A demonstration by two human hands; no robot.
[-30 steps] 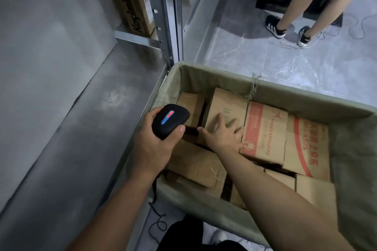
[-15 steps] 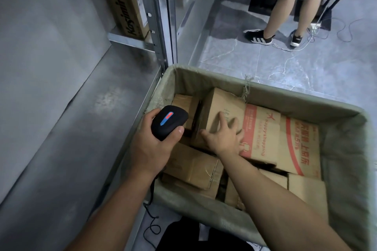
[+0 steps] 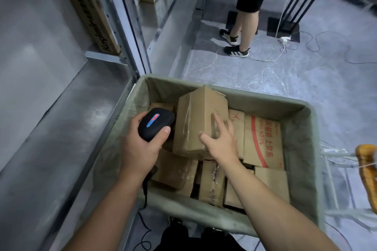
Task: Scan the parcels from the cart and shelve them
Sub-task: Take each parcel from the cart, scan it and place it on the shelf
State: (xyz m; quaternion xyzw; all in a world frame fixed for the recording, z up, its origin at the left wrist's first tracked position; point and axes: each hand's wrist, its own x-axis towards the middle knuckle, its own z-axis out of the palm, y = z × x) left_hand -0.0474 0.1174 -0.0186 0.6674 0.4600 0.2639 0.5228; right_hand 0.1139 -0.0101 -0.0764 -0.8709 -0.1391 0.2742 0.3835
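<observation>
Hands first: your left hand (image 3: 140, 149) is wrapped tight around the black scanner (image 3: 156, 124), thumb up on its side, held just over the cart's (image 3: 302, 140) left edge, right beside the tilted box (image 3: 195, 120). Your right hand (image 3: 221, 140) has its fingers spread on that box — thumb on the near face, fingers on the right side, gripping it while it stands propped above the other parcels (image 3: 263, 138) packed in the cloth-lined cart. Bare metal shelf (image 3: 61, 120) sits to your left, with a long carton (image 3: 93, 20) further back.
</observation>
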